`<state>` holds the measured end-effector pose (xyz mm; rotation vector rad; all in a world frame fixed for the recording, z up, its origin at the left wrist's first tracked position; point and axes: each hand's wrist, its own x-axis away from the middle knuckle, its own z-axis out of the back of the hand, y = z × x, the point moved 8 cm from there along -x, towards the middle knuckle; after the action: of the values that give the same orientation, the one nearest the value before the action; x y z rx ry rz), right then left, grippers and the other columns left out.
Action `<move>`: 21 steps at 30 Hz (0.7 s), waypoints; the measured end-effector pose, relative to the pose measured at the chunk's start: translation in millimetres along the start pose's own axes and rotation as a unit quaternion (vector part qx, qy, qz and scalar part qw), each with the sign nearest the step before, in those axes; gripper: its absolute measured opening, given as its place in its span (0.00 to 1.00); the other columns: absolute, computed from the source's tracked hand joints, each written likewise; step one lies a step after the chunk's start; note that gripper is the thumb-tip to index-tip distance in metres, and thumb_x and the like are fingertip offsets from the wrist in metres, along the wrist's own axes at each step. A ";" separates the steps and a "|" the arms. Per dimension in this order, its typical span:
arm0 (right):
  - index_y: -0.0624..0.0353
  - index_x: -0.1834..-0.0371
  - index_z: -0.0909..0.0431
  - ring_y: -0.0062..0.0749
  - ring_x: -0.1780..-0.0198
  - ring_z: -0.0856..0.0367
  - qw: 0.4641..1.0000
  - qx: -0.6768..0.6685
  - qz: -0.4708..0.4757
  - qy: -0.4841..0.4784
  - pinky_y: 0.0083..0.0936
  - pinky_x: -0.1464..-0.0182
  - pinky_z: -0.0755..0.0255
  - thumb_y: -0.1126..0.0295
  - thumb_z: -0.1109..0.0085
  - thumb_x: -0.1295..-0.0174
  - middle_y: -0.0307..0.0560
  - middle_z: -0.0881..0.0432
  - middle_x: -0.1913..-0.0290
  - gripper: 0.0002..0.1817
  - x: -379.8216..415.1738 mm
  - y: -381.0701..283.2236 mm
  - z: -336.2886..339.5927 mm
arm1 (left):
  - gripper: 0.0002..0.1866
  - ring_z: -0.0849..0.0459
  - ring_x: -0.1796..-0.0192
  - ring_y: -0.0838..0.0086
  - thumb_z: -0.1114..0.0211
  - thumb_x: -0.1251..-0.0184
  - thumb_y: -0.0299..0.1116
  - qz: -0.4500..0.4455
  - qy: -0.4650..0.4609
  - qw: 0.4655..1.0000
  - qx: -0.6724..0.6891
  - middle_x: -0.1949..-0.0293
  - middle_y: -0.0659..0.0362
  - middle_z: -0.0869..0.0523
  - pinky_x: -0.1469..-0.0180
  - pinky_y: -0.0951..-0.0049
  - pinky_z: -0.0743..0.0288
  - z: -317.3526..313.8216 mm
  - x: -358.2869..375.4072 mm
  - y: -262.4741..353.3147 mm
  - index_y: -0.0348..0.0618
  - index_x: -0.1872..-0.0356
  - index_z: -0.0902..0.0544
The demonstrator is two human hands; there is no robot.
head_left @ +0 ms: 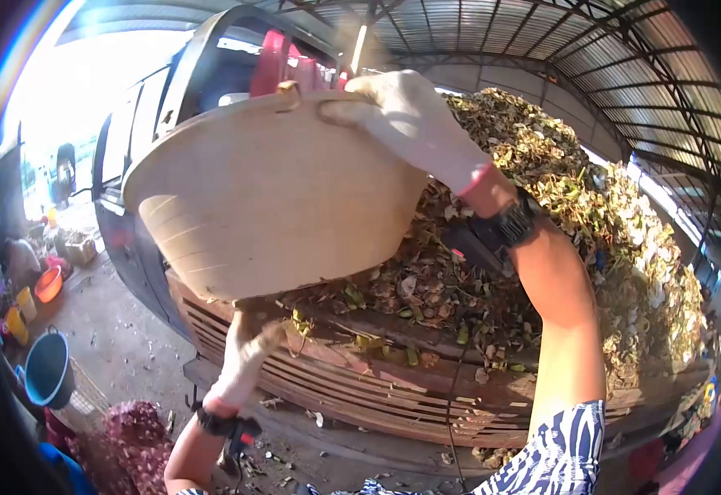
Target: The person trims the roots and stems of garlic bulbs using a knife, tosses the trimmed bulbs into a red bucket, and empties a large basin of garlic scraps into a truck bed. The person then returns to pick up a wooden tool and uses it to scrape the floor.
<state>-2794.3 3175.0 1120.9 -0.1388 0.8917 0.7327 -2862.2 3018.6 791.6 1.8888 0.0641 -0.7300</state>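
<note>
Truck bed (393, 375) heaped with plant scraps (558, 214) fills the 3 o'clock side; tilted beige basin (270, 198) sits above it at centre. Right hand (414, 115), gloved, fingers curled over its rim at 12 o'clock; left hand (249, 355) grips its bottom edge at 7 o'clock

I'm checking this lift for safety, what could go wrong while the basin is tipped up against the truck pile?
The basin is raised high and tilted, with the right hand on its rim and the left hand under its base; it might slip from the gloves. The heaped husks overhang the truck's side boards, so scraps may slide down.
</note>
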 end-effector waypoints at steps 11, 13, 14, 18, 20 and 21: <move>0.56 0.53 0.14 0.38 0.63 0.14 0.954 0.258 0.053 0.144 0.32 0.58 0.23 0.48 0.35 0.38 0.54 0.13 0.64 0.23 -3.9 159.1 56.6 | 0.18 0.22 0.66 0.82 0.33 0.36 0.29 -0.210 0.141 0.922 -0.292 0.62 0.61 0.14 0.65 0.78 0.27 -44.6 -157.1 99.5 0.37 0.47 0.24; 0.66 0.50 0.17 0.22 0.62 0.19 0.946 -0.029 -0.262 0.187 0.24 0.58 0.25 0.46 0.38 0.35 0.44 0.12 0.60 0.29 27.4 241.9 79.0 | 0.18 0.19 0.67 0.80 0.33 0.36 0.28 -0.235 0.077 0.922 -0.298 0.67 0.60 0.14 0.65 0.76 0.25 -78.8 -218.3 122.3 0.38 0.46 0.23; 0.65 0.50 0.16 0.21 0.63 0.19 0.926 -0.085 -0.291 0.223 0.24 0.59 0.25 0.48 0.39 0.34 0.44 0.12 0.60 0.27 40.3 275.2 86.1 | 0.17 0.17 0.68 0.78 0.33 0.36 0.28 -0.274 0.044 0.911 -0.306 0.70 0.60 0.13 0.64 0.75 0.24 -90.7 -261.6 131.6 0.39 0.46 0.22; 0.67 0.50 0.16 0.29 0.61 0.17 0.806 -0.238 -0.438 0.319 0.26 0.57 0.23 0.48 0.36 0.37 0.46 0.13 0.56 0.29 86.8 428.3 100.3 | 0.37 0.14 0.56 0.61 0.27 0.44 0.50 -0.286 0.024 0.782 -0.554 0.57 0.43 0.13 0.52 0.66 0.21 -160.8 -419.5 163.7 0.33 0.38 0.25; 0.67 0.49 0.16 0.32 0.57 0.17 0.804 -0.179 -0.442 0.356 0.27 0.53 0.23 0.48 0.36 0.37 0.49 0.14 0.52 0.29 82.3 453.6 111.8 | 0.39 0.15 0.48 0.53 0.27 0.45 0.53 -0.344 0.010 0.759 -0.553 0.52 0.38 0.15 0.44 0.62 0.23 -186.4 -452.4 169.0 0.34 0.38 0.25; 0.68 0.48 0.17 0.34 0.54 0.17 0.764 -0.205 -0.479 0.382 0.28 0.51 0.24 0.49 0.36 0.37 0.50 0.14 0.51 0.29 93.3 462.7 107.5 | 0.40 0.18 0.43 0.49 0.28 0.44 0.55 -0.350 0.070 0.760 -0.543 0.49 0.35 0.17 0.39 0.60 0.27 -188.1 -420.9 175.2 0.34 0.38 0.25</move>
<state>-2978.9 3614.8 1203.6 -1.2710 1.2335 -0.1713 -3054.0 3220.8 1198.5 0.7187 1.1040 -0.7672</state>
